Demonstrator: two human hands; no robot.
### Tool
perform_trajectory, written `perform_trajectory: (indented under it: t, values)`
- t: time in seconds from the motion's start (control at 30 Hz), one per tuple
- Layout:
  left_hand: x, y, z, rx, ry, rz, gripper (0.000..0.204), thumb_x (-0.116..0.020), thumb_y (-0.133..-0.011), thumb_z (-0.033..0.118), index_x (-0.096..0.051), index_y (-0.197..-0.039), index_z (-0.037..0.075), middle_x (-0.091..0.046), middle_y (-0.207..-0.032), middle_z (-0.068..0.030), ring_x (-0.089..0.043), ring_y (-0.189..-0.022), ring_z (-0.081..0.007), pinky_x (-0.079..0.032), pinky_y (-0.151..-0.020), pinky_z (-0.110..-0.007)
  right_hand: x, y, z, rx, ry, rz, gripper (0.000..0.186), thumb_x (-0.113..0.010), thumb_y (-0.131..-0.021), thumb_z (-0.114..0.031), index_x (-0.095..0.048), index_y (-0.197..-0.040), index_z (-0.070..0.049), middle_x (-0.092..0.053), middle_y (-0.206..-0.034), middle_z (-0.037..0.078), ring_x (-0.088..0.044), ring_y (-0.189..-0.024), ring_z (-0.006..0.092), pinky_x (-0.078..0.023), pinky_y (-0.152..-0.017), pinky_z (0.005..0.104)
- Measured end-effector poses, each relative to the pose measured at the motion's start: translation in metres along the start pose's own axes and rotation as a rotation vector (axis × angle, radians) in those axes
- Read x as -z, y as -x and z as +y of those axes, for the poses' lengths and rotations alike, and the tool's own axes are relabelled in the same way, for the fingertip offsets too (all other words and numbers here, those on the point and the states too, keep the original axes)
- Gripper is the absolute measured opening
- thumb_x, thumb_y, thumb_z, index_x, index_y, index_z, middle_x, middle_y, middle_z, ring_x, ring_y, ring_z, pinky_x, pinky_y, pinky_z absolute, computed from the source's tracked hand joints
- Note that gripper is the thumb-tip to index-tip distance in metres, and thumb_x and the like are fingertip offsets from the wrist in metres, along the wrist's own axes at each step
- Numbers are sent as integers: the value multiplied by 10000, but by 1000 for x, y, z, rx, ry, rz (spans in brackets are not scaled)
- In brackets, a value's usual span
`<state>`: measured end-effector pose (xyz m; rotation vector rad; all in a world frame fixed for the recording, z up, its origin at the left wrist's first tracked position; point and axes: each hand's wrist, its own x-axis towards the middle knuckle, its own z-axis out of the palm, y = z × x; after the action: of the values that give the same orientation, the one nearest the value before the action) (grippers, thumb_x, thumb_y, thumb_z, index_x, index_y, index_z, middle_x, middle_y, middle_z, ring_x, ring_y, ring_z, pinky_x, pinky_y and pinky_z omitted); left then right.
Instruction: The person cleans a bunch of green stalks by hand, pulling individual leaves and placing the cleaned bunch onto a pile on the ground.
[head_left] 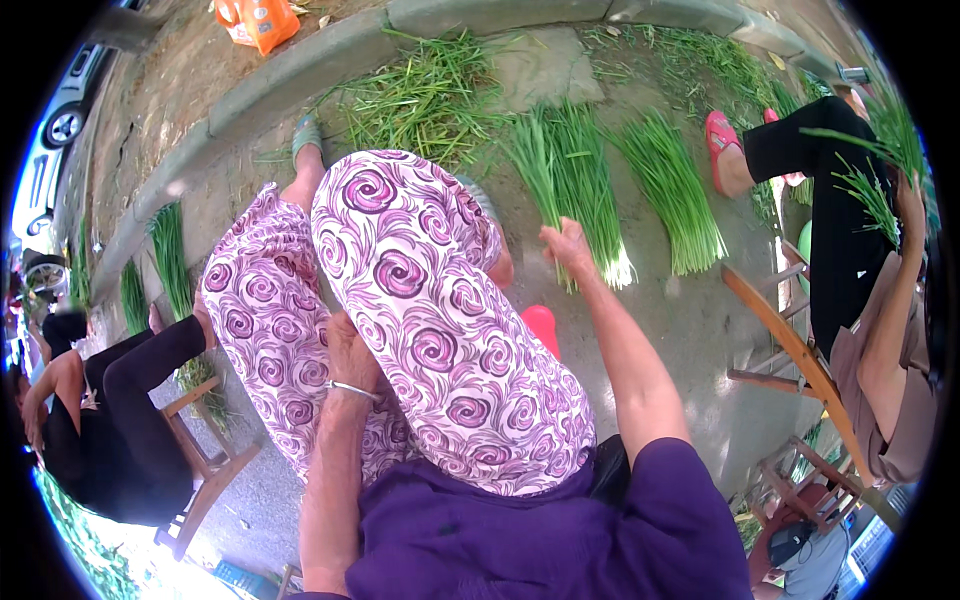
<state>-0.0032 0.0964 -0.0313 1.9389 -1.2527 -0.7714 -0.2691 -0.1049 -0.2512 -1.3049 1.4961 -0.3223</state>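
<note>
My right hand (pixel 568 248) is closed round the lower part of a small bunch of garlic chives (pixel 536 160), its green tips pointing away from me. Close beside it on the ground lies a larger pile of garlic chives (pixel 588 175), white at the near ends. A further pile of garlic chives (pixel 672 190) lies to the right. My left hand (pixel 350 352), with a bangle (pixel 352 388) at the wrist, rests between my patterned trouser legs (pixel 440 340). Its fingers are mostly hidden by the cloth, and no held thing shows there.
Loose green leaves (pixel 425 95) are heaped ahead, before a stone kerb (pixel 300 65) with an orange bag (pixel 257 22) beyond. A red object (pixel 540 328) sits by my right leg. Seated people are at both sides; the right one holds chives near a wooden chair (pixel 800 350).
</note>
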Motion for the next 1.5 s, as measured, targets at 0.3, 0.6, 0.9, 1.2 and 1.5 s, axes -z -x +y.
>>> perform_trajectory:
  t: [0.3, 0.6, 0.9, 1.2, 1.5]
  values:
    - [4, 18, -28, 65, -223, -226, 310, -579, -870, 79, -506, -1152, -29, -599, -1124, -153, -566, -998, -234, -419, -885, -353, -25, -7, 52, -65, 156, -8, 268, -548, -725, -203, -581, -775, 58, -608, -780, 295, -611, -801, 436, -471, -718, 497]
    - [10, -17, 64, 434, -303, -465, 394, -522, -880, 227, -504, -1212, 15, -585, -1170, -118, -514, -1109, -272, -362, -997, -372, -10, -13, 64, 49, 188, 91, 241, -566, -786, -206, -564, -842, 28, -608, -791, 275, -590, -792, 455, -458, -694, 519]
    - [5, 6, 9, 445, -50, -359, 392, -524, -881, 220, -504, -1213, 12, -584, -1173, -123, -517, -1107, -273, -368, -989, -373, 66, -30, 13, 123, 415, 422, 198, -556, -835, -192, -565, -897, -5, -616, -876, 256, -599, -842, 427, -456, -727, 508]
    - [2, 20, -14, 485, 40, -365, 390, -526, -882, 213, -504, -1213, 8, -583, -1176, -128, -520, -1104, -274, -374, -982, -374, 58, -49, 40, 150, 668, 643, 199, -563, -790, -163, -525, -881, 9, -566, -975, 200, -547, -965, 411, -455, -782, 511]
    - [7, 36, -23, 529, 84, -394, 388, -528, -883, 206, -504, -1214, 5, -582, -1178, -133, -523, -1102, -275, -380, -975, -375, 68, -55, 71, -150, 533, 443, 234, -525, -783, -190, -542, -898, 12, -597, -973, 218, -571, -927, 422, -449, -805, 540]
